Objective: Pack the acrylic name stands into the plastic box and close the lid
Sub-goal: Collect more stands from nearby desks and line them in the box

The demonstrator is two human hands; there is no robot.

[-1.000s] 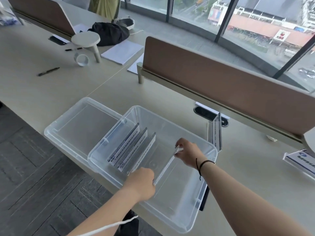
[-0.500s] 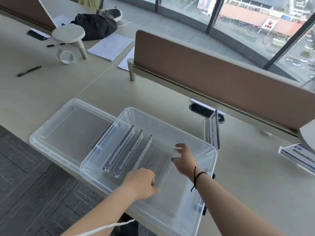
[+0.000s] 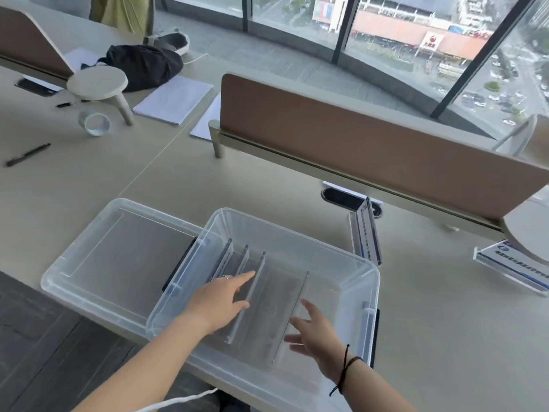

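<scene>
Four thin, clear acrylic name stands (image 3: 292, 316) were seen upright inside the translucent, round-cornered plastic box (image 3: 297, 233), its lid (image 3: 118, 251) lying at nine o'clock. Since a second earlier, the rightmost stand had been released: the left hand (image 3: 219, 301) and right hand (image 3: 315, 334) were spread, holding nothing. Bare floor was left at the box's three o'clock side, and two more stands (image 3: 367, 233) remained on the desk (image 3: 430, 322) beyond that wall.

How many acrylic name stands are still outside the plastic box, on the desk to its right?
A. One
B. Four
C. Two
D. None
C: one name stand stands upright close to the plastic box by its far right corner, and a second name stand lies further right on the desk.
</scene>
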